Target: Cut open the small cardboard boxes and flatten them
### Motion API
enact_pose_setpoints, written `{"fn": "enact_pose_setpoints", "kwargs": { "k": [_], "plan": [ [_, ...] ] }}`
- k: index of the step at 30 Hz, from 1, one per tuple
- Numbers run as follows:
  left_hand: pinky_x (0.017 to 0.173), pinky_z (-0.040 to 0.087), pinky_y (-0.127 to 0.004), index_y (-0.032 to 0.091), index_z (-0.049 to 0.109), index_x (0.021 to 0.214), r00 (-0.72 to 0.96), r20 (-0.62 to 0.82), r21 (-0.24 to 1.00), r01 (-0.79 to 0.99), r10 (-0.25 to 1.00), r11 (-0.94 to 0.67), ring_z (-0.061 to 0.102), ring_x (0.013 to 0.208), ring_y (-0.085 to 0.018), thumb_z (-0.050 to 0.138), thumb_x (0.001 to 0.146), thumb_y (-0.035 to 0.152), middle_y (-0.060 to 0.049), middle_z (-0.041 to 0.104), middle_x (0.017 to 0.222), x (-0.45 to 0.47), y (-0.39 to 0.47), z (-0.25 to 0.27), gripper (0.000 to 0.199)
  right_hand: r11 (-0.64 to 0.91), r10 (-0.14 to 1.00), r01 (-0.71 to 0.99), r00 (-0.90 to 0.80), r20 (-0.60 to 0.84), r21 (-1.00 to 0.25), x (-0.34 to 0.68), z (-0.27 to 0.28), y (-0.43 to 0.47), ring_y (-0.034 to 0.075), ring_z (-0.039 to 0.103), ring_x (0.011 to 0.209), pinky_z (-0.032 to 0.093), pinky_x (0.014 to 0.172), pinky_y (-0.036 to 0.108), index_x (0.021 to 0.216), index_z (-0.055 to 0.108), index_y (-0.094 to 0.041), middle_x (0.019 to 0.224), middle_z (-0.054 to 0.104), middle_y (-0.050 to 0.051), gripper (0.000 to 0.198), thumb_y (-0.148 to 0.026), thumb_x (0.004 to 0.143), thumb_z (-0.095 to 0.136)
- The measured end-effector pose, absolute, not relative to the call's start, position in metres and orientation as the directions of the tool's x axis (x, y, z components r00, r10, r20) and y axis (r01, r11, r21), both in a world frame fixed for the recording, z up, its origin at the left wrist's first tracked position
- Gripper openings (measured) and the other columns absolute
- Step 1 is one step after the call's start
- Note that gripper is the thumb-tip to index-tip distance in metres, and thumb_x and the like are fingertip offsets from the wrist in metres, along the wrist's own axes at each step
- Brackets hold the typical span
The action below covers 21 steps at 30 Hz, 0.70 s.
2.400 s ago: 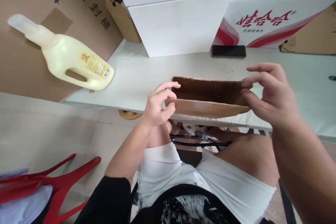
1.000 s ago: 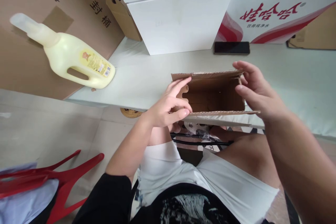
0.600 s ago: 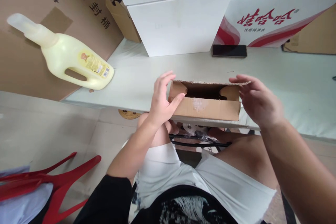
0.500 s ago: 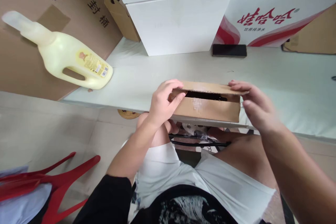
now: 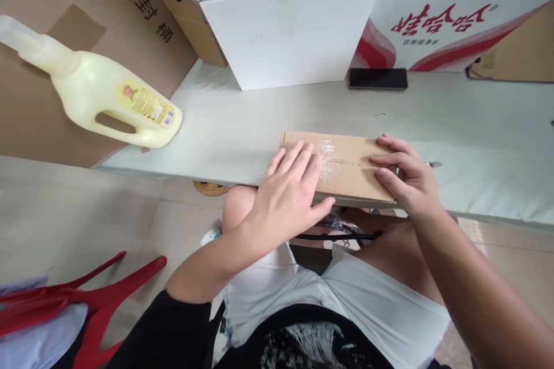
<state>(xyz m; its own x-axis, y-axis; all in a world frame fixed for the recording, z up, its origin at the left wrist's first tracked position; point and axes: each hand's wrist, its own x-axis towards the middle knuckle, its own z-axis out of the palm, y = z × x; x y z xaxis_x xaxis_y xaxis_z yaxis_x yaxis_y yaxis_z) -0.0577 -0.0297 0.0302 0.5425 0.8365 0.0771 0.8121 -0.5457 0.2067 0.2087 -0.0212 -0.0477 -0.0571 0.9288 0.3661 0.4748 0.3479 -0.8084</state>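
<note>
Down in the head view, a small cardboard box (image 5: pixel 346 164) is seen lying on the near edge of the white desk (image 5: pixel 476 144), its top flaps folded shut and a strip of clear tape showing across their seam. The left hand (image 5: pixel 289 199) is laid flat on the left part of the box top, fingers (image 5: pixel 298 161) spread and extended, so nothing is enclosed in its grip; the palm hangs over the near edge of the desk. The right hand (image 5: pixel 407 176) is pressed on the right end of the box, its fingers stretched leftward over the flap, and its grip is likewise flat and unclosed, pressing rather than clasping. Both hands are in contact with the box.

To the left, a pale yellow jug (image 5: pixel 108 106) with a handle and a printed label is seen lying on its side at the left end of the desk, well apart from the box. A black phone (image 5: pixel 378 78) is laid flat farther back, just in front of a white carton printed in red (image 5: pixel 450 23). Beside that carton, plain white boxes (image 5: pixel 285 29) are stacked. A large brown carton (image 5: pixel 64 23) with dark lettering is set behind the jug. A red chair (image 5: pixel 104 305) is seen at the lower left, on the floor.
</note>
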Motion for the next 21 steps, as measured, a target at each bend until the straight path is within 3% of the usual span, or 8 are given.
{"fn": "enact_pose_setpoints", "kwargs": {
  "k": [3,6,8,11,15,18,20,21],
  "plan": [
    [0.131,0.020,-0.061,0.014,0.038,0.158,0.573,-0.040,0.190,0.808,0.818,-0.557,0.026,0.158,-0.039,0.074,0.083,0.058,-0.017,0.033,0.168,-0.046,-0.016,0.031,0.095,0.368,0.922,0.479,-0.076,0.381,-0.797,0.210,-0.049,-0.021,0.034,0.056,0.138,0.046,0.115,0.062,0.098,0.075,-0.029,0.136,0.066,0.007,0.016,-0.042,0.090,0.069],
    [0.126,0.016,-0.073,0.018,0.030,0.162,0.548,-0.089,0.152,0.833,0.832,-0.532,0.020,0.158,-0.046,0.080,0.074,0.063,-0.018,0.024,0.171,-0.042,0.001,0.025,0.110,0.390,0.913,0.485,-0.096,0.395,-0.783,0.211,-0.051,-0.021,0.034,0.056,0.137,0.046,0.115,0.062,0.100,0.074,-0.029,0.137,0.065,0.007,0.017,-0.042,0.092,0.067],
    [0.122,0.023,-0.077,0.021,0.028,0.163,0.538,-0.108,0.131,0.841,0.836,-0.525,0.020,0.157,-0.047,0.079,0.075,0.064,-0.018,0.024,0.171,-0.041,0.005,0.024,0.111,0.393,0.913,0.495,-0.107,0.394,-0.775,0.210,-0.052,-0.020,0.034,0.055,0.138,0.045,0.116,0.062,0.102,0.073,-0.029,0.139,0.063,0.007,0.019,-0.043,0.093,0.064],
    [0.113,0.042,-0.070,0.023,0.028,0.162,0.536,-0.128,0.112,0.844,0.834,-0.525,0.023,0.154,-0.045,0.077,0.077,0.065,-0.017,0.028,0.169,-0.039,0.003,0.025,0.107,0.399,0.911,0.506,-0.120,0.395,-0.765,0.207,-0.056,-0.021,0.034,0.050,0.142,0.040,0.120,0.063,0.108,0.071,-0.030,0.146,0.057,0.007,0.025,-0.047,0.097,0.055],
    [0.111,0.047,-0.065,0.024,0.031,0.161,0.547,-0.127,0.151,0.835,0.827,-0.529,0.027,0.152,-0.043,0.079,0.075,0.063,-0.017,0.032,0.166,-0.047,0.006,0.030,0.106,0.421,0.898,0.464,-0.095,0.429,-0.780,0.206,-0.070,-0.030,0.033,0.032,0.156,0.031,0.125,0.064,0.139,0.055,-0.039,0.165,0.036,0.001,0.041,-0.051,0.101,0.044],
    [0.120,0.037,-0.064,0.023,0.037,0.157,0.499,-0.067,0.380,0.814,0.864,-0.440,0.026,0.154,-0.044,0.084,0.067,0.065,-0.017,0.035,0.165,-0.069,0.017,0.029,0.110,0.401,0.908,0.389,-0.049,0.416,-0.830,0.213,-0.083,-0.048,0.030,0.021,0.160,0.025,0.128,0.064,0.154,0.036,-0.047,0.173,0.019,-0.006,0.053,-0.053,0.101,0.042],
    [0.122,0.037,-0.061,0.022,0.044,0.153,0.404,-0.031,0.693,0.668,0.914,-0.272,0.032,0.152,-0.044,0.081,0.064,0.076,-0.016,0.043,0.161,-0.085,0.023,0.023,0.111,0.348,0.928,0.360,0.000,0.373,-0.866,0.217,-0.085,-0.062,0.029,0.023,0.160,0.024,0.128,0.063,0.154,0.034,-0.051,0.173,0.016,-0.008,0.053,-0.052,0.101,0.044],
    [0.119,0.042,-0.059,0.022,0.047,0.150,0.359,-0.053,0.851,0.505,0.932,-0.146,0.040,0.148,-0.043,0.073,0.067,0.081,-0.016,0.050,0.155,-0.091,0.023,0.017,0.105,0.317,0.938,0.350,0.020,0.345,-0.882,0.217,-0.084,-0.068,0.029,0.023,0.159,0.023,0.129,0.063,0.154,0.034,-0.052,0.173,0.016,-0.009,0.054,-0.052,0.101,0.045]
  ]
}}
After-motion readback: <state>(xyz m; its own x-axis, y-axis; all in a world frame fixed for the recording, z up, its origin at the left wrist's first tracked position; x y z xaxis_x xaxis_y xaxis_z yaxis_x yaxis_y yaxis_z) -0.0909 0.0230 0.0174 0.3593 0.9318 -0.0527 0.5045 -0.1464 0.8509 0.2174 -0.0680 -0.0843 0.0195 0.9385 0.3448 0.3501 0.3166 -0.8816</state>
